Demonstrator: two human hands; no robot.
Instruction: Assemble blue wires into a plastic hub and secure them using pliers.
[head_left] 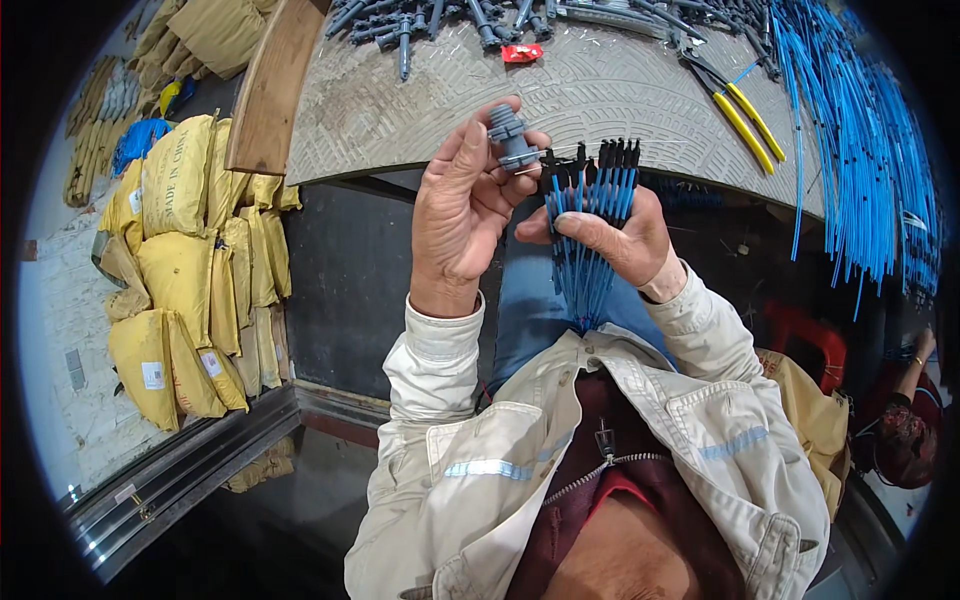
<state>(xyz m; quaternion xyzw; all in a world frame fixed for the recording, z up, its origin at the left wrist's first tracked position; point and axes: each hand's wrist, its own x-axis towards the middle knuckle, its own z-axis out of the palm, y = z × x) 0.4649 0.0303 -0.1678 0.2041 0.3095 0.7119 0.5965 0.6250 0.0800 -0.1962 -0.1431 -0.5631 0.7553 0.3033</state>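
If our right hand (638, 240), clasping blue rods (617, 192), loosens while our left hand (458, 210) pinches the grey fitting (510, 138), some could slip.

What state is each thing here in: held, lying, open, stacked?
Grey fitting, held in the left grip
Blue rod bundle, clasped in the right grip
Pliers, lying with handles spread
Piled blue rods, overhanging the table
Jacket, open at the front
Yellow sacks, stacked

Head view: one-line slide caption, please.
Left hand holding a grey ribbed part beside black-tipped blue rods bunched in the right hand, near a worktable.
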